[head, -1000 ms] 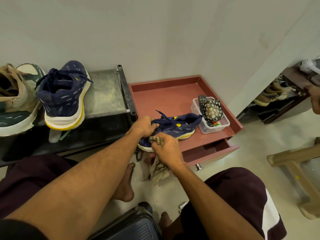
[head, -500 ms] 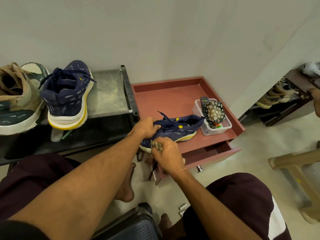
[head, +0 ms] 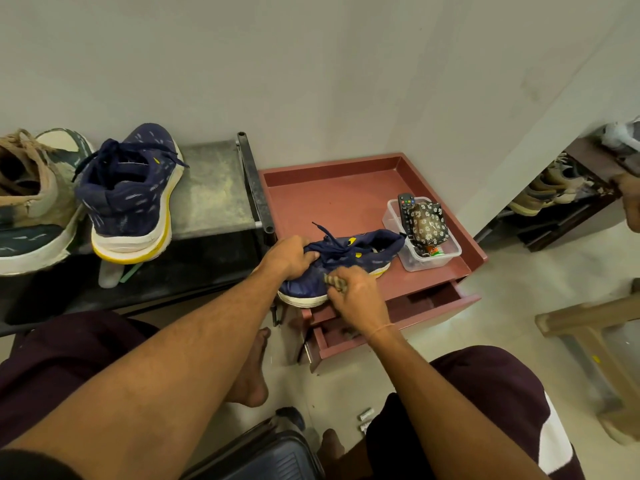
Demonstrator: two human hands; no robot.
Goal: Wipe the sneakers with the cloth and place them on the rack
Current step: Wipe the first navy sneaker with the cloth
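Note:
A navy sneaker [head: 360, 252] with a white and yellow sole lies on the reddish drawer table [head: 332, 199], toe toward me. My left hand [head: 289, 256] grips its upper near the laces. My right hand [head: 356, 297] holds a bunched greyish cloth [head: 335, 283] against the sneaker's side by the toe. The matching navy sneaker [head: 130, 199] stands heel-out on the dark rack [head: 211, 188] to the left.
A tan and green shoe [head: 31, 202] sits left of the navy one on the rack. A clear box [head: 424, 237] with a remote and a flowered pouch stands at the table's right. The top drawer [head: 433, 303] is pulled out. More shoes [head: 550, 188] fill a far-right shelf.
My right hand has slid with the cloth a little to the right along the sneaker's side. The hanging end of the cloth is no longer visible under the hand. The left hand keeps its grip.

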